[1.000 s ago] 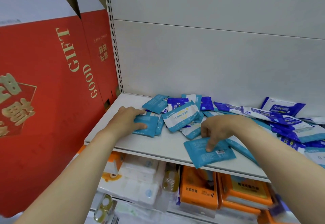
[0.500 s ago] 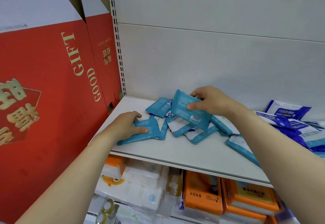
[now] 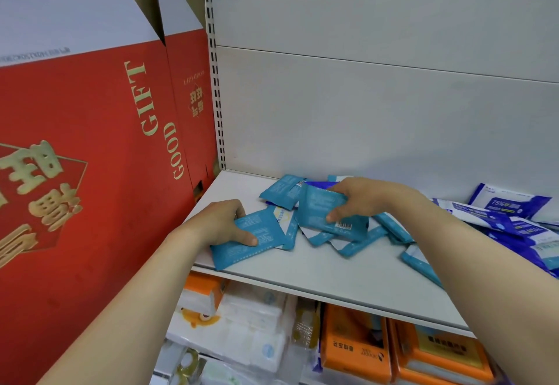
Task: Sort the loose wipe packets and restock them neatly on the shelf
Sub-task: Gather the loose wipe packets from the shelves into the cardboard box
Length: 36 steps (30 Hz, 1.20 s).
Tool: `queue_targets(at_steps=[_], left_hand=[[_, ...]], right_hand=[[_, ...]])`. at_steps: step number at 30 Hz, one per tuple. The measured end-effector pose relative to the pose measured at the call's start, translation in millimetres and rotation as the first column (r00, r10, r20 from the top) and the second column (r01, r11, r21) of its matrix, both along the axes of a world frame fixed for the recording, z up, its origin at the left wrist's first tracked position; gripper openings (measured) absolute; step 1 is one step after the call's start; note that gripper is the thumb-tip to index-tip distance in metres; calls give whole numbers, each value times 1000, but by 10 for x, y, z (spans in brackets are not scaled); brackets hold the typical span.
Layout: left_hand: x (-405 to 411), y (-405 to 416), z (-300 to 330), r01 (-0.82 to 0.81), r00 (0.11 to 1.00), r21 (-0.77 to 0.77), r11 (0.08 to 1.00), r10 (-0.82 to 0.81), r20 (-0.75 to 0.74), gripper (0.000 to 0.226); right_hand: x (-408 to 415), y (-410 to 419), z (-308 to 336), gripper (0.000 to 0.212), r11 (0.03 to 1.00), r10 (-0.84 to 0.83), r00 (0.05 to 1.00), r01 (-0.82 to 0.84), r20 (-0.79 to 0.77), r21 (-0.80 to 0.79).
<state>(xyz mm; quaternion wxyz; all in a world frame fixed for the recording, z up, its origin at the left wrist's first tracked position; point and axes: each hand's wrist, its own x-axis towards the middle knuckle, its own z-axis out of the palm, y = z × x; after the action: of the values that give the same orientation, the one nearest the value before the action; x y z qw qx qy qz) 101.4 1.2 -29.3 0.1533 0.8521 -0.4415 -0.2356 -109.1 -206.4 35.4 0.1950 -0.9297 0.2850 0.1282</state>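
Several teal wipe packets lie loose on the white shelf [image 3: 332, 272]. My left hand [image 3: 222, 221] grips a teal packet [image 3: 242, 245] at the shelf's left front, thumb on top, fingers behind. My right hand [image 3: 360, 200] pinches another teal packet [image 3: 317, 207], barcode side up, tilted just above the loose pile [image 3: 348, 239]. One more teal packet [image 3: 279, 191] lies behind it near the back wall. Dark blue and white wipe packets [image 3: 508, 218] are heaped at the right.
A tall red gift carton [image 3: 90, 172] stands against the shelf's left end. The white back panel [image 3: 363, 112] closes the rear. Below the shelf sit orange tissue packs [image 3: 354, 351] and white tissue packs [image 3: 251, 324].
My right hand has picked a teal packet off the shelf's front and carried it left over the pile, now lower and nearer my left hand. My left hand stays on its packet.
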Motion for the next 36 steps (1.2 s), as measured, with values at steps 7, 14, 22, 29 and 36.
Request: queue_targets(at_steps=[7,14,22,29,36], left_hand=[[19,-91,187,-38,995,-142,989,25,-96,46],[2,-471,281,-196,945,-412,890,60,-322,36],[13,-1057,60,-200,970,-286,937,149,-191,43],[-32,-1112,8,-261,936,-239,935,184,-300,71],[-72,-968,-7,-264,947,-301,916,187,-261,53]], right_hand=[[-47,20,-71,53,990,-66,998,67,14,-122],[-321,-36,19,34,922,-354,852,247,386,299],[-541,-22,-19,53,815,-570,661,381,488,436],[-574,66,-179,49,772,-632,585,415,508,482],[-591,210,-280,51,763,-642,591,425,489,487]])
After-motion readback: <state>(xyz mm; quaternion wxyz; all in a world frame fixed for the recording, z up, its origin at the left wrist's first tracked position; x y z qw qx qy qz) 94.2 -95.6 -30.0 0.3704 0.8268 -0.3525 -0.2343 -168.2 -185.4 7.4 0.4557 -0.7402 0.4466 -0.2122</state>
